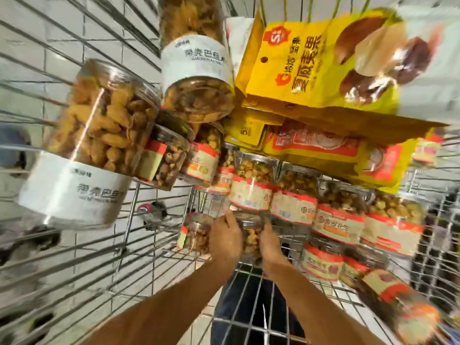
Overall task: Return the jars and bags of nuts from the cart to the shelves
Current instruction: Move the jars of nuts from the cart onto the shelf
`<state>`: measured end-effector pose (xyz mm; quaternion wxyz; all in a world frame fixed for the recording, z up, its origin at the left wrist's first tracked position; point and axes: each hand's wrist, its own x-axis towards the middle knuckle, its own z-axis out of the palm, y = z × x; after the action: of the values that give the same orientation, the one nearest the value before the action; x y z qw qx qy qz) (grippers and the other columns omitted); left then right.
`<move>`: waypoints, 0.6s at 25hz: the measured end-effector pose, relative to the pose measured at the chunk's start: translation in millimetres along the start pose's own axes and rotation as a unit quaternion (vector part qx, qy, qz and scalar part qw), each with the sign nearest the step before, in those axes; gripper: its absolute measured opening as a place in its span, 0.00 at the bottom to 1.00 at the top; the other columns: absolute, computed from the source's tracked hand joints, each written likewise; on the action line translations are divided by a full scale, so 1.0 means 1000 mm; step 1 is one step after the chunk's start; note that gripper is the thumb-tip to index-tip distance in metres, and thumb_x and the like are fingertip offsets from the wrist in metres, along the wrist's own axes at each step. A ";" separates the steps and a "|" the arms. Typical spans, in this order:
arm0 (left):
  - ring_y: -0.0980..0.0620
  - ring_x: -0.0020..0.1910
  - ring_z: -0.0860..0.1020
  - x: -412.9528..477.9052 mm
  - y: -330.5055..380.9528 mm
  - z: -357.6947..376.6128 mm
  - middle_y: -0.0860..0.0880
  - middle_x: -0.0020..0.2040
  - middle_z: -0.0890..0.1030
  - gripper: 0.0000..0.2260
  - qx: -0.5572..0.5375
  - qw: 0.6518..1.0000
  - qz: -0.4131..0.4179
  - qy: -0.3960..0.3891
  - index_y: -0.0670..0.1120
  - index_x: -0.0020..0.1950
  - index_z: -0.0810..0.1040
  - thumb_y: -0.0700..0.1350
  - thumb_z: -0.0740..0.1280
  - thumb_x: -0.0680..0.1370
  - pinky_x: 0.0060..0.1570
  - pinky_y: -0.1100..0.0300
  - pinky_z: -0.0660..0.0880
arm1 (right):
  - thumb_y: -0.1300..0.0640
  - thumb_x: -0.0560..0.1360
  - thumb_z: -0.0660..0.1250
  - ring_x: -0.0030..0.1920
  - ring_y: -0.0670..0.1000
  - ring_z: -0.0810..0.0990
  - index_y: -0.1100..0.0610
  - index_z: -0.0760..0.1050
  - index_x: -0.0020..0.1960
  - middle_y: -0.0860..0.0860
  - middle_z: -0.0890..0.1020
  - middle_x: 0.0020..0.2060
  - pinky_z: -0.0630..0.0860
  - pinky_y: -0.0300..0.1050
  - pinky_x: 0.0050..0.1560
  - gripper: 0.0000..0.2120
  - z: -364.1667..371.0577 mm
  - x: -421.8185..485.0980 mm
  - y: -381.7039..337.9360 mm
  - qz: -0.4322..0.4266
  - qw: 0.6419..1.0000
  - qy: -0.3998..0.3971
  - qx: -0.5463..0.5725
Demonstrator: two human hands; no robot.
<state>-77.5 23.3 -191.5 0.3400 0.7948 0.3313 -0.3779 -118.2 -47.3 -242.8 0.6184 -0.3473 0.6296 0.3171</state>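
— Which one have you got?

— A clear jar of nuts [249, 236], low in the middle of the wire cart [129, 220], at the near end of the pile.

— Both hands on it?

— Yes. My left hand [225, 236] cups its left side with the fingers reaching up toward the far rim. My right hand [270, 241] curls round its right side. The jar sits squeezed between the two palms.

— Which way does it lie?

— Its long axis runs near to far, in line with my forearms. The clear rim points away from me. The picture is smeared, so I can't tell whether that end is the lid or the base.

— What's next to it?

— A second small jar [196, 235] lies just left of my left hand, touching it or nearly so. Just beyond my fingertips a row of small red-banded jars [293, 207] runs off to the right, lying on their sides.

— And the larger stock?

— A big white-labelled jar [82, 150] at the far left, tilted. Another tall jar [196, 66] stands beyond it toward the middle. The yellow bags [311, 63] are stacked at the far right, over the small jars.
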 end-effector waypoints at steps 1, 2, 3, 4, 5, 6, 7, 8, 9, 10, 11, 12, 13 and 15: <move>0.40 0.59 0.74 -0.013 0.003 -0.003 0.38 0.57 0.77 0.19 -0.004 0.998 0.041 0.045 0.39 0.56 0.74 0.51 0.49 0.83 0.59 0.52 0.70 | 0.40 0.80 0.50 0.31 0.52 0.82 0.56 0.78 0.50 0.52 0.83 0.32 0.76 0.40 0.29 0.25 -0.011 -0.015 -0.005 -0.021 1.000 -0.020 0.008; 0.40 0.54 0.76 -0.025 0.008 -0.010 0.38 0.52 0.78 0.17 -0.021 0.996 0.062 0.065 0.41 0.50 0.74 0.49 0.50 0.83 0.54 0.52 0.70 | 0.42 0.79 0.51 0.29 0.51 0.82 0.56 0.78 0.47 0.52 0.83 0.29 0.76 0.40 0.28 0.23 -0.022 -0.030 -0.010 -0.030 0.999 -0.040 0.017; 0.40 0.49 0.78 -0.035 0.013 -0.015 0.38 0.47 0.80 0.17 -0.069 0.994 0.067 0.052 0.42 0.45 0.75 0.48 0.51 0.83 0.50 0.51 0.72 | 0.44 0.79 0.53 0.27 0.50 0.81 0.56 0.80 0.42 0.52 0.82 0.27 0.76 0.40 0.27 0.23 -0.034 -0.040 -0.014 -0.041 0.996 -0.070 0.037; 0.41 0.44 0.79 -0.044 0.017 -0.022 0.39 0.42 0.81 0.17 -0.111 0.991 0.074 0.025 0.44 0.41 0.75 0.48 0.52 0.82 0.46 0.52 0.74 | 0.45 0.79 0.54 0.25 0.50 0.80 0.56 0.81 0.36 0.52 0.81 0.24 0.76 0.41 0.27 0.24 -0.044 -0.053 -0.022 -0.048 0.993 -0.088 0.060; 0.43 0.38 0.79 -0.045 0.016 -0.028 0.41 0.37 0.81 0.18 -0.145 0.987 0.076 0.009 0.45 0.37 0.75 0.47 0.53 0.82 0.41 0.55 0.75 | 0.46 0.78 0.54 0.25 0.50 0.81 0.57 0.81 0.32 0.52 0.82 0.25 0.78 0.43 0.30 0.26 -0.052 -0.065 -0.032 -0.062 0.988 -0.119 0.080; 0.46 0.35 0.78 -0.043 0.014 -0.035 0.45 0.34 0.80 0.17 -0.143 0.987 0.077 -0.001 0.48 0.35 0.76 0.46 0.55 0.81 0.36 0.61 0.74 | 0.46 0.78 0.54 0.29 0.52 0.83 0.57 0.83 0.33 0.54 0.84 0.29 0.79 0.47 0.37 0.26 -0.058 -0.072 -0.041 -0.065 0.987 -0.124 0.081; 0.48 0.35 0.77 -0.034 0.006 -0.041 0.47 0.34 0.80 0.15 -0.098 0.992 0.074 0.007 0.48 0.37 0.77 0.45 0.57 0.81 0.33 0.64 0.71 | 0.46 0.77 0.55 0.34 0.54 0.84 0.57 0.83 0.39 0.56 0.85 0.35 0.78 0.50 0.42 0.23 -0.063 -0.074 -0.050 -0.073 0.984 -0.134 0.093; 0.48 0.38 0.76 -0.019 -0.006 -0.045 0.46 0.38 0.81 0.11 -0.025 0.997 0.074 0.029 0.47 0.42 0.78 0.44 0.59 0.80 0.32 0.65 0.70 | 0.47 0.77 0.55 0.38 0.56 0.84 0.58 0.82 0.45 0.57 0.85 0.40 0.78 0.52 0.45 0.21 -0.066 -0.073 -0.059 -0.081 0.982 -0.133 0.105; 0.47 0.43 0.77 0.000 -0.021 -0.048 0.44 0.45 0.81 0.08 0.063 0.995 0.063 0.042 0.45 0.49 0.78 0.45 0.61 0.80 0.38 0.65 0.70 | 0.48 0.78 0.54 0.40 0.56 0.83 0.58 0.81 0.48 0.57 0.85 0.42 0.79 0.52 0.46 0.19 -0.065 -0.070 -0.067 -0.099 0.977 -0.145 0.125; 0.44 0.50 0.77 0.020 -0.037 -0.049 0.41 0.52 0.80 0.11 0.145 0.987 0.046 0.042 0.41 0.57 0.75 0.46 0.63 0.79 0.47 0.62 0.71 | 0.49 0.77 0.54 0.40 0.56 0.84 0.58 0.81 0.48 0.57 0.85 0.41 0.80 0.52 0.46 0.19 -0.066 -0.065 -0.072 -0.111 0.973 -0.148 0.136; 0.42 0.56 0.75 0.038 -0.053 -0.049 0.38 0.58 0.77 0.19 0.207 0.977 0.026 0.035 0.38 0.63 0.71 0.49 0.66 0.77 0.55 0.57 0.72 | 0.50 0.76 0.55 0.39 0.55 0.84 0.58 0.82 0.45 0.56 0.85 0.40 0.80 0.54 0.46 0.19 -0.065 -0.061 -0.075 -0.119 0.970 -0.156 0.145; 0.40 0.60 0.73 0.052 -0.066 -0.046 0.37 0.62 0.73 0.28 0.236 0.971 0.012 0.035 0.36 0.67 0.66 0.52 0.69 0.75 0.60 0.53 0.70 | 0.50 0.73 0.57 0.39 0.54 0.84 0.57 0.83 0.42 0.55 0.86 0.39 0.80 0.56 0.46 0.18 -0.065 -0.055 -0.076 -0.121 0.968 -0.163 0.144; 0.39 0.63 0.70 0.060 -0.076 -0.041 0.36 0.64 0.70 0.37 0.242 0.969 -0.003 0.040 0.35 0.69 0.61 0.55 0.72 0.71 0.62 0.51 0.69 | 0.49 0.70 0.59 0.40 0.55 0.85 0.56 0.84 0.40 0.55 0.86 0.40 0.78 0.58 0.48 0.18 -0.066 -0.051 -0.077 -0.120 0.965 -0.186 0.138; 0.38 0.65 0.67 0.071 -0.088 -0.025 0.35 0.65 0.67 0.48 0.234 0.969 0.007 0.079 0.33 0.71 0.55 0.57 0.76 0.65 0.65 0.48 0.67 | 0.47 0.66 0.60 0.45 0.57 0.84 0.55 0.85 0.42 0.56 0.85 0.44 0.76 0.61 0.53 0.18 -0.068 -0.044 -0.074 -0.123 0.964 -0.199 0.124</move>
<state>-101.9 110.9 -264.0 0.1201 0.8818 0.2543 -0.3786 -95.4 -142.8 -194.3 0.8035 -0.2728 0.4809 0.2207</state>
